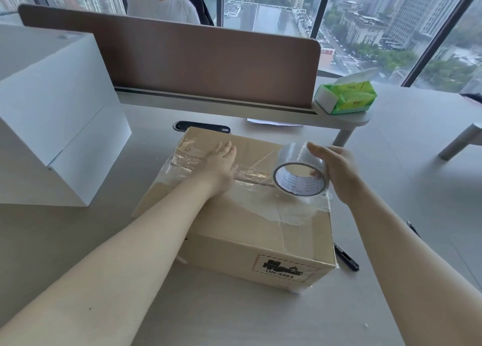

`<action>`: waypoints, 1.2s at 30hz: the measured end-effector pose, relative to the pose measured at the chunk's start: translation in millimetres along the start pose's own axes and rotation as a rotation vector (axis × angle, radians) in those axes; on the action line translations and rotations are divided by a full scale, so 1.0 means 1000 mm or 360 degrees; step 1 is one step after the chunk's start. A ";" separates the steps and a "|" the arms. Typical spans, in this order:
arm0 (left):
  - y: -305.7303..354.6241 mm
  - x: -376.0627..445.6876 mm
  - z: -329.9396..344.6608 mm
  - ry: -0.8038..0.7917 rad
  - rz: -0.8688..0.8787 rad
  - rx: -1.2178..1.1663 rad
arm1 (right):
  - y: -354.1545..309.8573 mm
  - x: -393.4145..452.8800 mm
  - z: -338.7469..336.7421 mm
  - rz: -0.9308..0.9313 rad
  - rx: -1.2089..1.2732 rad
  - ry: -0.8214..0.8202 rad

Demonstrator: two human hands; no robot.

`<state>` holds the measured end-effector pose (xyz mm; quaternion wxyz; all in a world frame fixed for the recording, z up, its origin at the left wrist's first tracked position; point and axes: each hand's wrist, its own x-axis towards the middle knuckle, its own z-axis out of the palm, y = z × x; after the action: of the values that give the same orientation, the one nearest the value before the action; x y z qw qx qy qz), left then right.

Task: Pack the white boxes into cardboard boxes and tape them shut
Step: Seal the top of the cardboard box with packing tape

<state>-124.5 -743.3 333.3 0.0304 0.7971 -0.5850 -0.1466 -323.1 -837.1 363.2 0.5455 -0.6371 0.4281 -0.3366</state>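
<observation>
Cardboard box (242, 230) w/ glossy clear tape, L hand (221, 163) flat on seam, R hand (336, 173) gripping tape roll (300, 174)

Two bare forearms, left hand (221, 160) and right hand (336, 170) without sleeves, gloves or jewellery.

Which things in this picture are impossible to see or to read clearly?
Head view:
- Contents of the cardboard box: hidden by its closed flaps.
- Print inside the tape roll: too small to read; right hand covers part.
- Seam under the left hand: covered by the palm.
- Black pen-like item: partly behind the box.
- White box: cut off at the left edge.
</observation>
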 end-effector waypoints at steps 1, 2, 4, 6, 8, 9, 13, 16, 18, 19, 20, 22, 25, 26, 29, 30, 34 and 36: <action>0.003 0.001 0.002 -0.0015 0.0014 -0.0070 | -0.002 -0.001 0.001 -0.0023 -0.0044 0.0022; 0.005 0.003 0.004 -0.0016 0.0013 -0.0067 | -0.004 -0.001 0.001 -0.0047 -0.0099 0.0041; 0.003 0.007 0.009 -0.0010 0.0007 -0.0001 | -0.007 0.002 -0.003 -0.0090 -0.0231 0.0053; 0.002 0.009 0.011 -0.0038 0.0004 0.0026 | -0.014 0.001 -0.008 -0.0094 -0.0468 0.0055; 0.000 0.011 0.011 -0.0050 0.0009 0.0040 | -0.020 0.000 -0.014 -0.0091 -0.0725 0.0069; -0.001 0.013 0.011 -0.0049 0.0015 0.0046 | -0.023 -0.001 -0.018 -0.0084 -0.0868 0.0082; -0.001 0.017 0.010 -0.0029 0.0025 0.0071 | -0.034 -0.007 -0.025 -0.0008 -0.1358 0.0112; 0.000 0.018 0.011 -0.0041 0.0022 0.0097 | -0.035 -0.009 -0.027 0.0124 -0.1637 0.0062; 0.001 0.018 0.011 -0.0048 0.0020 0.0120 | -0.033 -0.005 -0.028 0.0176 -0.1704 0.0029; 0.002 0.017 0.010 -0.0052 0.0015 0.0137 | -0.033 -0.003 -0.030 0.0177 -0.1692 0.0012; 0.003 0.017 0.010 -0.0057 0.0004 0.0156 | -0.032 -0.001 -0.033 0.0172 -0.1625 -0.0015; 0.005 0.017 0.008 -0.0075 -0.0047 0.0187 | -0.030 0.000 -0.042 0.0183 -0.1298 -0.0054; 0.018 0.017 0.007 -0.0025 -0.0085 0.0226 | -0.023 -0.005 -0.056 0.0205 -0.0845 -0.0123; 0.025 0.017 0.010 0.0017 -0.0065 0.0200 | -0.020 -0.007 -0.059 0.0199 -0.0750 -0.0143; 0.045 0.016 0.018 0.0083 -0.0100 -0.0036 | -0.016 -0.011 -0.064 0.0144 -0.0606 -0.0184; 0.048 0.016 0.020 0.0090 -0.0129 -0.0074 | -0.015 -0.011 -0.066 0.0140 -0.0573 -0.0193; 0.049 0.018 0.024 0.0059 -0.0196 0.0001 | -0.004 -0.007 -0.071 0.0052 -0.0497 -0.0197; 0.050 0.016 0.025 0.0041 -0.0208 0.0045 | -0.001 -0.004 -0.071 -0.0009 -0.0601 -0.0172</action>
<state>-173.3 -771.4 317.7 0.0170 0.8358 -0.5332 -0.1298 -388.2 -862.6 377.2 0.4374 -0.7465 0.4519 -0.2172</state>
